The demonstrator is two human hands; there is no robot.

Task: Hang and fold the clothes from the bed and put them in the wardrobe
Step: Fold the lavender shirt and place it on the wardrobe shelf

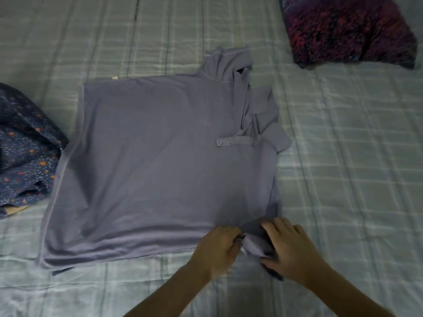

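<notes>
A grey-purple polo shirt (160,161) lies spread flat on the bed (343,156), its collar and button placket toward the right. One sleeve sticks out at the far side. The near sleeve is bunched at the shirt's near right corner. My left hand (217,250) pinches that sleeve fabric from the left. My right hand (290,250) grips the same bunched sleeve from the right, fingers curled over it. Both hands touch the cloth and nearly meet.
A dark blue garment with small orange and white dots (25,152) lies crumpled at the left edge, beside the shirt. A dark pillow with a red and purple pattern (348,30) sits at the far right. The bedsheet is pale green with a checked pattern.
</notes>
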